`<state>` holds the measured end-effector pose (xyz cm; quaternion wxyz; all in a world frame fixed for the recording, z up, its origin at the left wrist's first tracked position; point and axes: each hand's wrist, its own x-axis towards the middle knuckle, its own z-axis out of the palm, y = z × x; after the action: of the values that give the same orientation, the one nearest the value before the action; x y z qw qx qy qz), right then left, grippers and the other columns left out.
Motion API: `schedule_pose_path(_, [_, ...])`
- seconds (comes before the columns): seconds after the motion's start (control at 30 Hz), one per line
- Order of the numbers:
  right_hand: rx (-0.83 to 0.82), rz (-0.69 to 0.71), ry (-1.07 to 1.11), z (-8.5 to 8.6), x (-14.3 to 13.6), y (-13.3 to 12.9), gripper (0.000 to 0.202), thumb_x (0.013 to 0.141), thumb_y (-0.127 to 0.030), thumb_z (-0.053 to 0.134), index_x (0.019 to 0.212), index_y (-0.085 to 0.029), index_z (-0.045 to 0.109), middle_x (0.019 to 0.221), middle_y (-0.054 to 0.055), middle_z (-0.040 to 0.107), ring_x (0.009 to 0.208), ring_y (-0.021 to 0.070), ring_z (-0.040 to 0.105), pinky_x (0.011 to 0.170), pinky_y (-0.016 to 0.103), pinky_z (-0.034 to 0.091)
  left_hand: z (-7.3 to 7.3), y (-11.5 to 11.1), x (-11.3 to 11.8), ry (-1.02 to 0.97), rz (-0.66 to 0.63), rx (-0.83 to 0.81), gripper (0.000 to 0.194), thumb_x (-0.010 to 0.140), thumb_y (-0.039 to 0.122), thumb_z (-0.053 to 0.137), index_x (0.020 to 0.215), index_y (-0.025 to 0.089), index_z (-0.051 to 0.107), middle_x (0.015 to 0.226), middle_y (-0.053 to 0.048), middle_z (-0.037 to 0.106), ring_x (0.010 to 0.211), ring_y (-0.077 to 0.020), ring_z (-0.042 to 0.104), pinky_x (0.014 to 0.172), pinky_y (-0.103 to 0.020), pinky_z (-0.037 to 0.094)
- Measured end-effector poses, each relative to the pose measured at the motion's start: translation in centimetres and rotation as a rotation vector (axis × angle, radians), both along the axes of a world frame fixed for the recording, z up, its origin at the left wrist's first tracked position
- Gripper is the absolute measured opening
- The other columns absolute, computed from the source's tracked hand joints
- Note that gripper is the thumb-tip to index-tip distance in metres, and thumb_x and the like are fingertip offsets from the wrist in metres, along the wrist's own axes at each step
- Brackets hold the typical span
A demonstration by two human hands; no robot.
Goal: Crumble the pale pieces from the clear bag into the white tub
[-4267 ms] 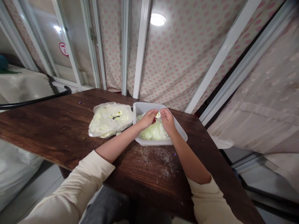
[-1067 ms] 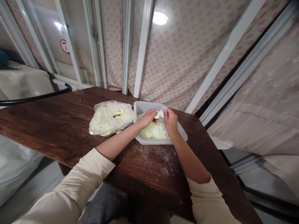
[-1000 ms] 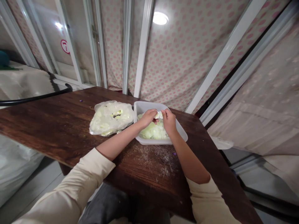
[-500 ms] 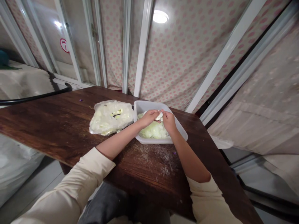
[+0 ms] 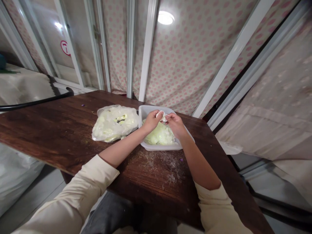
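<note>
White clump [image 5: 161, 116] — in left hand [image 5: 151, 121], right hand [image 5: 176, 124], over plastic tub [image 5: 159, 148]

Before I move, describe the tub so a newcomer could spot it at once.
Find the dark wooden table. Near its far edge, the left hand and right hand hold a white piece over the tub. Unlike the crumpled plastic bag alongside, it's open-topped with a smooth, pale rim.
</note>
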<state>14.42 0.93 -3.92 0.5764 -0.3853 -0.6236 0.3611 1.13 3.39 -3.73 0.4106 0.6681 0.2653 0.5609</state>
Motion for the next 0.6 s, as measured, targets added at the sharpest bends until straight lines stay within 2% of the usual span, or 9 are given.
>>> schedule_pose_path(0.13, [-0.025, 0.025, 0.077, 0.16, -0.12, -0.20, 0.038, 0.064, -0.049, 0.069, 0.060, -0.019, 0.045, 0.064, -0.002, 0.056, 0.061, 0.0111, 0.054, 0.065, 0.028, 0.046, 0.30, -0.36, -0.09, 0.032, 0.074, 0.029, 0.031, 0.082, 0.035, 0.047, 0.058, 0.017, 0.040, 0.053, 0.005, 0.040, 0.052, -0.0072, 0.043, 0.053, -0.021, 0.035])
schedule_pose_path(0.3, [0.016, -0.071, 0.109, -0.20, -0.21, 0.28, 0.034, 0.061, -0.042, 0.074, 0.059, -0.018, 0.049, 0.058, -0.004, 0.054, 0.056, 0.0089, 0.051, 0.060, 0.025, 0.044, 0.41, -0.52, -0.07, 0.039, 0.080, 0.005, 0.029, 0.081, 0.031, 0.049, 0.057, 0.017, 0.039, 0.052, 0.005, 0.037, 0.051, -0.0074, 0.045, 0.052, -0.020, 0.037])
schedule_pose_path(0.47, [-0.029, -0.169, 0.116, -0.21, 0.01, 0.50, 0.035, 0.062, -0.047, 0.070, 0.062, -0.018, 0.050, 0.056, -0.003, 0.055, 0.052, 0.0094, 0.052, 0.050, 0.023, 0.040, 0.40, -0.40, -0.24, 0.066, 0.132, 0.003, 0.029, 0.082, 0.031, 0.048, 0.057, 0.017, 0.042, 0.051, 0.005, 0.041, 0.051, -0.0077, 0.045, 0.052, -0.020, 0.037])
schedule_pose_path(0.6, [-0.119, -0.225, 0.186, -0.25, 0.71, 0.54, 0.039, 0.067, -0.056, 0.061, 0.067, -0.019, 0.048, 0.054, -0.001, 0.057, 0.049, 0.0113, 0.055, 0.042, 0.021, 0.036, 0.25, -0.03, -0.28, 0.005, 0.134, -0.054, 0.029, 0.083, 0.030, 0.046, 0.058, 0.016, 0.044, 0.052, 0.004, 0.044, 0.052, -0.0076, 0.046, 0.054, -0.020, 0.040])
